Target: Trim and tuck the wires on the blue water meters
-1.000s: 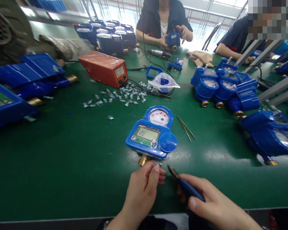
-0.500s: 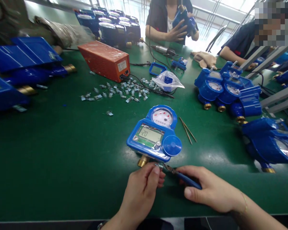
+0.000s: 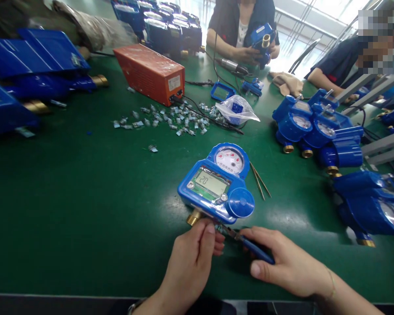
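A blue water meter (image 3: 202,214) with a round dial and an LCD reading about 20 lies in front of me, its round blue cap flipped open. My left hand (image 3: 193,253) is closed by the meter's near edge, thumb and fingers pinching a small clear, silvery seal (image 3: 219,228). In my right hand (image 3: 282,258) is a pair of pliers with blue handles (image 3: 256,249). Their jaws touch or nearly touch the seal, just beside my left fingertips. Part of the seal is hidden by the fingers. Gold-coloured tweezers (image 3: 259,181) rest on the table right of the meter.
An orange-red box (image 3: 151,72) with cables stands behind a scatter of small seals (image 3: 164,118) and a plastic bag (image 3: 246,111). More blue meters (image 3: 315,127) stand right, left (image 3: 52,74) and at the back. Across the table, a co-worker (image 3: 243,39) holds a meter.
The view has shifted slightly, so most things sit a little further right. My hands and the pliers stay almost in place at the seal. The co-worker opposite has turned the meter they hold.
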A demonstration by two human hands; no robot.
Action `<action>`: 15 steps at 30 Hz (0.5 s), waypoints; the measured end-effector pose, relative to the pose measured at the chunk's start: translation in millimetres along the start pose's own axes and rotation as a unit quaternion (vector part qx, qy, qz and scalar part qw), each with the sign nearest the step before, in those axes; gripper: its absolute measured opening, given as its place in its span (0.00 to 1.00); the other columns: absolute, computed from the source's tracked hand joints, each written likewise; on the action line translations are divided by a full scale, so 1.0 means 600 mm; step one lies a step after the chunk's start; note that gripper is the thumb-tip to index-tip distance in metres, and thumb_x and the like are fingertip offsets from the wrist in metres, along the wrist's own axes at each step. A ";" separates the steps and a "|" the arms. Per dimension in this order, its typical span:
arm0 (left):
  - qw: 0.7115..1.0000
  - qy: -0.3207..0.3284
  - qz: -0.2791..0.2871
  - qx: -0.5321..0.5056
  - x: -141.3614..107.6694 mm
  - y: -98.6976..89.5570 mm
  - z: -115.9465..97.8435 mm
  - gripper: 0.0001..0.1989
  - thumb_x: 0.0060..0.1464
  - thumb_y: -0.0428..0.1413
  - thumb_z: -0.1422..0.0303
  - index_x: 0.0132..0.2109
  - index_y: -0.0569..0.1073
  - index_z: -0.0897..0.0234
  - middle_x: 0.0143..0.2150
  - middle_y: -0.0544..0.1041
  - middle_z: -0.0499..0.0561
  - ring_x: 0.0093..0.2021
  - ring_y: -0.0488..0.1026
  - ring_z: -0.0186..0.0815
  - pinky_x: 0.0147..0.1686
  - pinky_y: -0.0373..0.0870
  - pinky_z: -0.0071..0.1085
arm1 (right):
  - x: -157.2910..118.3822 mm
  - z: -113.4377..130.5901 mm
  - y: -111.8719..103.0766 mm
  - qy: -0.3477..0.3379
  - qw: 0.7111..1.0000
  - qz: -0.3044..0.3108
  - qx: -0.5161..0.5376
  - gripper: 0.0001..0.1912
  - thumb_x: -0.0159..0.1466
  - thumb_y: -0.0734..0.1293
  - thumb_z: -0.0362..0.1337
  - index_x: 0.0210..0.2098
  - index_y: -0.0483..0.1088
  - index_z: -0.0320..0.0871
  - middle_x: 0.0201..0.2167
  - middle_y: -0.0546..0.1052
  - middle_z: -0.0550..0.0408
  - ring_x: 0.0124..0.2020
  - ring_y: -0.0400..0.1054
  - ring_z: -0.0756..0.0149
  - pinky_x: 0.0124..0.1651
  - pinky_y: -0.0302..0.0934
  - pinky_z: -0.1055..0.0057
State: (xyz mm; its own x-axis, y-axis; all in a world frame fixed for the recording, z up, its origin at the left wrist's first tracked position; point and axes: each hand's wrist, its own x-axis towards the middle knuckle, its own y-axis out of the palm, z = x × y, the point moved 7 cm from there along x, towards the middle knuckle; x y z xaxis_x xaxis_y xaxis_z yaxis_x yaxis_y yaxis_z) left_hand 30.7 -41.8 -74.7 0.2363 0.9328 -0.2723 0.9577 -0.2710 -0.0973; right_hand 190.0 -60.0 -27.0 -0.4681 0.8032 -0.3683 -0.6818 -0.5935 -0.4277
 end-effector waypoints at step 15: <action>0.988 0.083 0.006 0.127 -0.002 0.006 -0.015 0.11 0.63 0.41 0.68 0.43 0.68 0.61 0.31 0.76 0.48 0.28 0.76 0.31 0.29 0.73 0.23 | -0.004 -0.026 0.029 0.059 0.991 0.049 0.114 0.20 0.62 0.61 0.53 0.43 0.66 0.43 0.32 0.68 0.57 0.31 0.59 0.69 0.33 0.54 0.73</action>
State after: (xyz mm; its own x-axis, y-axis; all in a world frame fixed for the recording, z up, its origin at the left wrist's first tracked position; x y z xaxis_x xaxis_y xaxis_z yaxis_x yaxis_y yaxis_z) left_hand 35.3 -41.5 -66.0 0.2911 0.9496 -0.1162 0.8878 -0.3134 -0.3372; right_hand 187.7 -73.0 -46.4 -0.4794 0.7224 -0.4984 -0.7511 -0.6314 -0.1927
